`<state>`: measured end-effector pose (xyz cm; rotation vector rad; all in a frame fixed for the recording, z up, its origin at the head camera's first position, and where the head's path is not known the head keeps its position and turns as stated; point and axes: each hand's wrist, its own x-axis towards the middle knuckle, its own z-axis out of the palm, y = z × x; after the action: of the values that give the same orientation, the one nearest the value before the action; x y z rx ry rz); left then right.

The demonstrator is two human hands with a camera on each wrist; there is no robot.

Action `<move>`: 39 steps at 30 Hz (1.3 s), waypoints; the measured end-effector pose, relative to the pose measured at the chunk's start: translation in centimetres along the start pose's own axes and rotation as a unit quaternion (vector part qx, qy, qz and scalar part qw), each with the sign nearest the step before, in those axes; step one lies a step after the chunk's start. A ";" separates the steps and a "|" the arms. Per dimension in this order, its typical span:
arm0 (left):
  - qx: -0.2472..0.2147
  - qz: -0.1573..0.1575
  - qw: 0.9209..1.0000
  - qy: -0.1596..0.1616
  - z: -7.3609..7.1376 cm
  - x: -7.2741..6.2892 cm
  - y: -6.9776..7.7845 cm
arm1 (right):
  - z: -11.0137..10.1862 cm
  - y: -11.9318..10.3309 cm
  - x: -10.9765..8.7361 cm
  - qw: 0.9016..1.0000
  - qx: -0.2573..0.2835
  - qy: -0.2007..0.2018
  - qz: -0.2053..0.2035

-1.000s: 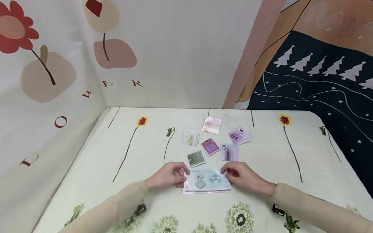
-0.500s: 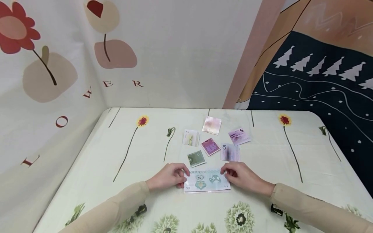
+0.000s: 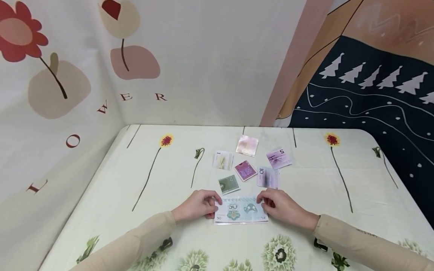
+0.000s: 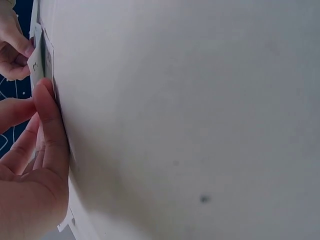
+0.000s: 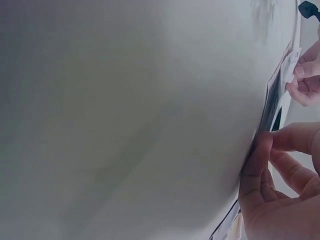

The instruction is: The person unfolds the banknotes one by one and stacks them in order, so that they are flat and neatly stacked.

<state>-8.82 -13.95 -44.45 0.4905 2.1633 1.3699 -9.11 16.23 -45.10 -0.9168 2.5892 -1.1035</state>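
Observation:
A pale blue-green banknote printed with 50 lies flat near the front middle in the head view. My left hand pinches its left end between thumb and fingers, and my right hand pinches the right end the same way. Under its front edge shows the pinkish rim of another note. In the left wrist view, the left hand's fingertips meet at the note's edge close over the table. The right wrist view shows the right thumb and finger gripping the other end.
Folded notes lie just beyond: a green 2, a magenta note, a pale 1, a purple 10, a purple 5 and a pink note. A flower-printed cloth covers the table.
My left hand and forearm have shifted slightly to the right, with the left end of the 50 note moving a touch along. The right hand and the other notes stay practically in place.

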 end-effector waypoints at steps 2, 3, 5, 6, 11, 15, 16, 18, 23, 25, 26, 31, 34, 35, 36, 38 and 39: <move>0.005 0.000 1.000 -0.001 0.0 0.0 0.1 | 0.0 0.0 0.0 1.000 -0.001 0.000 0.002; 0.007 -0.001 1.000 -0.001 0.0 0.1 0.1 | 0.0 -0.1 0.0 1.000 -0.002 0.000 0.004; 0.010 -0.001 1.000 -0.003 0.0 0.1 0.2 | -0.1 -0.1 0.0 1.000 -0.002 0.000 0.006; 0.012 -0.002 1.000 -0.003 0.0 0.1 0.2 | -0.1 -0.1 0.0 1.000 -0.002 -0.001 0.007; 0.016 -0.006 1.000 -0.005 -0.1 0.1 0.3 | -0.2 -0.2 0.1 1.000 -0.003 -0.008 0.011; 0.022 -0.006 1.000 -0.005 -0.1 0.1 0.3 | -0.3 -0.2 0.1 1.000 -0.002 -0.012 0.018; 0.025 -0.005 1.000 -0.005 -0.1 0.1 0.3 | -0.3 -0.2 0.1 1.000 -0.002 -0.013 0.020; 0.032 -0.001 0.999 -0.004 -0.1 0.1 0.3 | -0.3 -0.1 0.1 1.000 -0.005 -0.012 0.020; 0.040 0.007 0.999 -0.010 -0.4 0.2 0.3 | -0.3 0.1 0.2 1.000 -0.011 -0.007 0.012; 0.041 0.009 0.999 -0.015 -0.5 0.2 0.3 | -0.4 0.1 0.4 1.000 -0.005 -0.012 0.010; 0.044 0.010 0.999 -0.018 -0.6 0.2 0.3 | -0.5 0.1 0.4 1.000 0.002 -0.017 0.007; 0.078 0.034 0.996 -0.023 -0.9 0.6 0.8 | -1.5 0.4 1.1 0.996 0.065 -0.052 0.018; 0.087 0.048 0.995 -0.023 -1.0 1.1 1.5 | -2.2 0.7 1.8 0.994 0.087 -0.056 0.039; 0.087 0.050 0.995 -0.023 -1.0 1.4 1.7 | -2.5 0.9 2.0 0.994 0.088 -0.052 0.045; 0.087 0.053 0.995 -0.022 -1.1 1.6 1.9 | -2.7 1.0 2.3 0.994 0.090 -0.047 0.049; 0.086 0.061 0.994 -0.016 -1.1 2.2 2.2 | -3.2 1.2 2.9 0.993 0.097 -0.040 0.061; 0.087 0.064 0.994 -0.011 -1.2 2.4 2.4 | -3.3 1.4 3.2 0.993 0.097 -0.034 0.065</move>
<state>-11.39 -12.43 -42.49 0.7174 2.2774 1.2406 -13.60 16.99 -43.48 -0.7186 2.3972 -1.2395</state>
